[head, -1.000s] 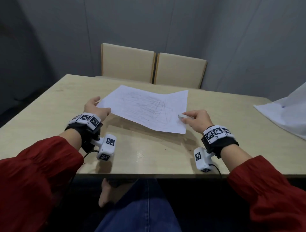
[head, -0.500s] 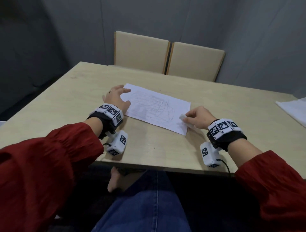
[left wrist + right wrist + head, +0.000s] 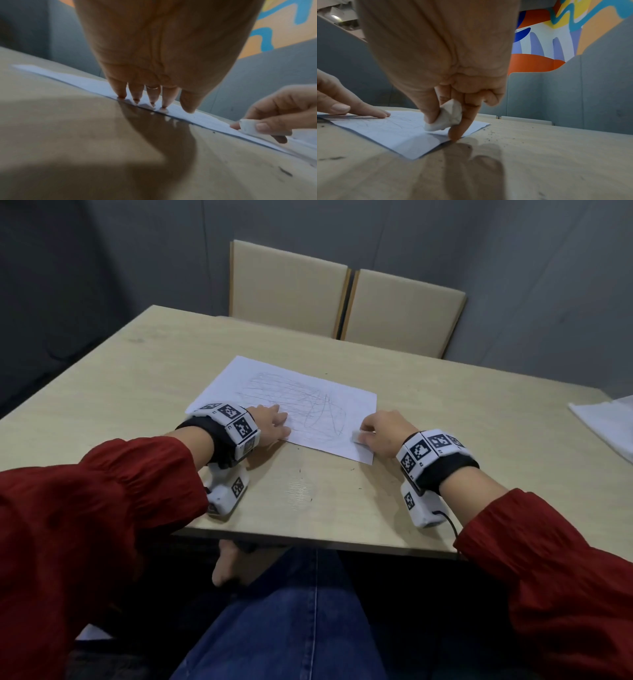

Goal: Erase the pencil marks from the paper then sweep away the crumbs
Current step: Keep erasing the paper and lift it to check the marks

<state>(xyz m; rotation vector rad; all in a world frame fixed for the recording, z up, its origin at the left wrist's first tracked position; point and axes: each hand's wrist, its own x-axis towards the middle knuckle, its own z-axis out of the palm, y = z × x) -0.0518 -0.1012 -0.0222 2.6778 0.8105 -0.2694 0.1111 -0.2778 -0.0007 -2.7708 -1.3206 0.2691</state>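
Lying flat on the table [image 3: 144, 378], the paper [image 3: 349, 405] bears grey pencil marks [image 3: 301, 402] across its middle. The left hand [image 3: 270, 424] rests on its near left edge, fingers [image 3: 135, 94] straight and pressing down. The right hand [image 3: 385, 433] pinches a white eraser [image 3: 444, 119] between thumb and fingers at the paper's near right corner, just above the sheet. Dark crumbs [image 3: 491, 133] speckle the table beside that corner.

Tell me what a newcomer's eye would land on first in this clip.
The white sheet of paper covered in grey pencil scribbles, lying mid-table on the pale wooden table. Then the left hand pressing flat on its near-left edge, and the right hand pinching a small white eraser at its near-right corner.
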